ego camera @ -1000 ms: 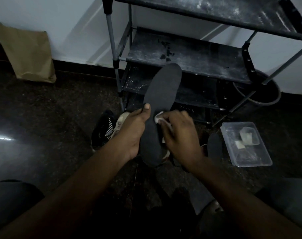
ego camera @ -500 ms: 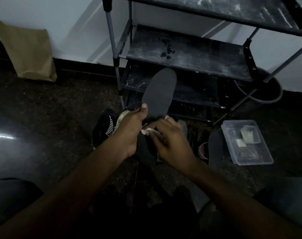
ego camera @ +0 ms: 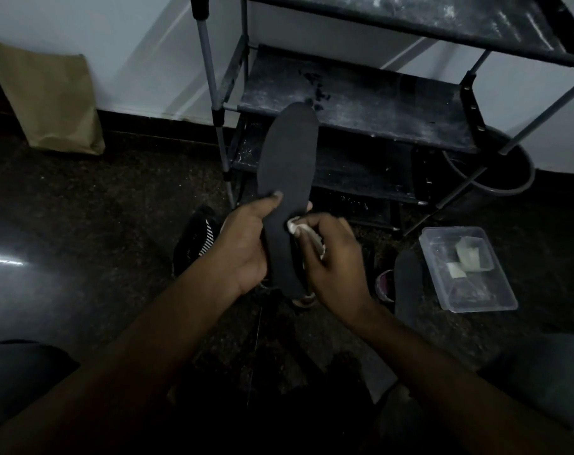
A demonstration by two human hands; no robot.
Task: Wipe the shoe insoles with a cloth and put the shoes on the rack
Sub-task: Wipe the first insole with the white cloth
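Brown paper bag (ego camera: 49,103) leaning on white wall (ego camera: 131,44), left. Clear rectangular plastic tub (ego camera: 476,293) on dark speckled floor (ego camera: 115,198), pale scraps inside. Dark round bucket (ego camera: 508,174) behind.

My left hand (ego camera: 243,247) and right hand (ego camera: 338,267) are bare, and my forearms (ego camera: 167,323) are uncovered down to the frame's edge. Grey trousers (ego camera: 541,372) show at eight o'clock and four o'clock.

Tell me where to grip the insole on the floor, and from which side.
Probably the rounded far end of the insole, pinched from above. It lies long and thin, pointing away, with the box close on its right and a shoe on its left, so its long edges look crowded.
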